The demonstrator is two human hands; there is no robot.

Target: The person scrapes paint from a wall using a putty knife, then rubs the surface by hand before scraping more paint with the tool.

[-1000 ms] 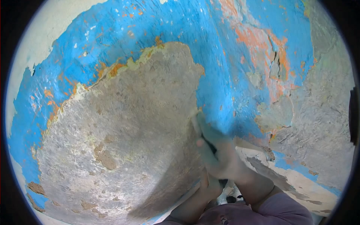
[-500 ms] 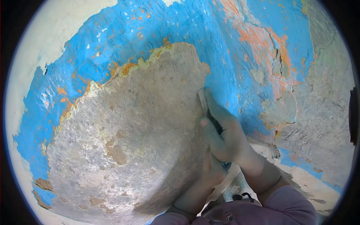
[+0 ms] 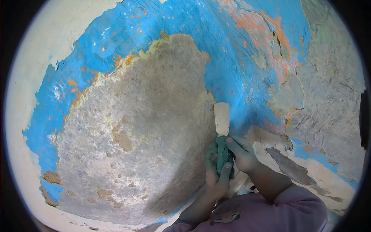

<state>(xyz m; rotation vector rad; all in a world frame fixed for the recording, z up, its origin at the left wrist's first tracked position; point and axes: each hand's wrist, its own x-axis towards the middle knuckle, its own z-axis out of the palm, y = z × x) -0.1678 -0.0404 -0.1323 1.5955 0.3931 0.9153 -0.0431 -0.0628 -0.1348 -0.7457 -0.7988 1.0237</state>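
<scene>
A scraper (image 3: 222, 120) with a flat pale blade and a speckled green handle points up the wall at lower centre right. Its blade tip lies by the border between the bare grey patch (image 3: 154, 104) and the blue paint (image 3: 228, 73). Around the lower handle, from the left, my left hand (image 3: 215, 164) is closed. My right hand (image 3: 241, 152) grips the upper handle from the right, its thumb near the base of the blade.
Pale wall surface (image 3: 34, 77) borders the blue on the left. Cracked orange-marked paint (image 3: 270, 34) and rough grey plaster (image 3: 332, 92) are on the right. A pale ledge with a dark patch (image 3: 290, 166) runs along the lower right.
The scraper has turned so its blade face and handle show. My right hand has shifted down onto the handle, and my left hand has come up beside it. The view has shifted slightly.
</scene>
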